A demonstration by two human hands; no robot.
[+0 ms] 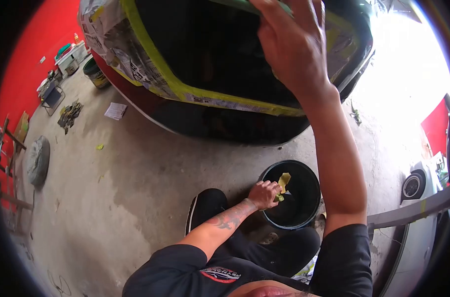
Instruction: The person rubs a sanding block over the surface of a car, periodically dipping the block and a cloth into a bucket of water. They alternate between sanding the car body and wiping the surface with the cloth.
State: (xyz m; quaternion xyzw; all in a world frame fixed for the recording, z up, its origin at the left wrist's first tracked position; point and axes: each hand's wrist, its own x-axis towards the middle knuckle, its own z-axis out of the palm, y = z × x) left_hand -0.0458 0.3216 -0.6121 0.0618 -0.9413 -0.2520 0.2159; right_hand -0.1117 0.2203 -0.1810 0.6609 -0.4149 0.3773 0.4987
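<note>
Clutching a yellow scrap [284, 182], the left hand [265, 194] overlaps the near bucket [311, 198]; right hand [296, 47] grips green tool [237, 4]; paper [116, 111] lies far left.

Black panel [205, 49] edged in yellow-green tape [178, 90].
Newspaper [128, 57], pale grey with dark print; tool [242, 4], muted green; bucket [308, 188], blackish green; scrap [284, 180], yellow; shirt [160, 270], black with a red, white and black emblem [220, 274]; trousers [212, 202], black with a white side stripe [191, 215]; wall [32, 29], bright red.
</note>
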